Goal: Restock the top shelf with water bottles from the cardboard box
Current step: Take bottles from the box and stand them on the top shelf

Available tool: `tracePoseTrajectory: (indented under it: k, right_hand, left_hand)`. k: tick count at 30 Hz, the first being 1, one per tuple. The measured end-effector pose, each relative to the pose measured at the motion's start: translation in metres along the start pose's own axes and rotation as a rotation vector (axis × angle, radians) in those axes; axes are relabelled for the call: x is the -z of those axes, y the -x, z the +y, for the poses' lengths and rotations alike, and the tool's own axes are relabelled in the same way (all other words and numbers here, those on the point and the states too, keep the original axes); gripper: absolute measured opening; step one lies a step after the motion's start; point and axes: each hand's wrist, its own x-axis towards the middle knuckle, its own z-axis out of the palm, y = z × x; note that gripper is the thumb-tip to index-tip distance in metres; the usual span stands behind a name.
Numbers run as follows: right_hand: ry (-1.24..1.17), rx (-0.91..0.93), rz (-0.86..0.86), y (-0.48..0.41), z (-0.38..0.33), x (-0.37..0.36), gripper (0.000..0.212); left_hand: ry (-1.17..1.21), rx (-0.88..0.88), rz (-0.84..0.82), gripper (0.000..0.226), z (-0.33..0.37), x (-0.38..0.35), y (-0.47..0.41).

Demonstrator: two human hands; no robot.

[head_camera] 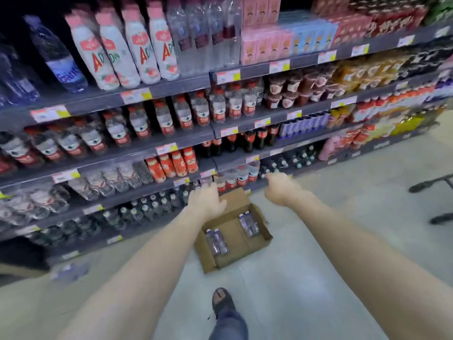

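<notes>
Shop floor (318, 253), one cardboard box (234, 238), four water bottles (217, 242), left hand (208, 201), right hand (279, 188)

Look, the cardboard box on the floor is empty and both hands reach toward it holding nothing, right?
No, the cardboard box is not empty: the head view shows four water bottles lying in it, in two pairs. The rest is right: it sits on the floor, and the left hand and right hand reach toward it holding nothing.
</notes>
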Motion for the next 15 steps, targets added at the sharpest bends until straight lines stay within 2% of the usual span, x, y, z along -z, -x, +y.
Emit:
tracePoseTrajectory:
  k: [2,5,8,15]
  right_hand:
    - [-0.005,0.006,-0.054,-0.033,0.008,-0.021,0.050]
    - [-0.051,0.005,-0.155,-0.088,0.014,-0.057,0.037]
    - [-0.096,0.029,-0.247,-0.141,0.016,-0.096,0.025]
    - [-0.175,-0.093,-0.469,-0.240,0.043,-0.233,0.033]
  left_hand:
    - [0.010,0.044,-0.045,0.062,-0.003,-0.023,-0.029]
    - [0.047,0.112,-0.121,0.059,-0.012,-0.058,-0.078]
    - [0.179,0.227,-0.227,0.053,-0.022,-0.100,-0.127]
    - [0.384,0.491,-0.382,0.048,-0.036,-0.235,-0.198]
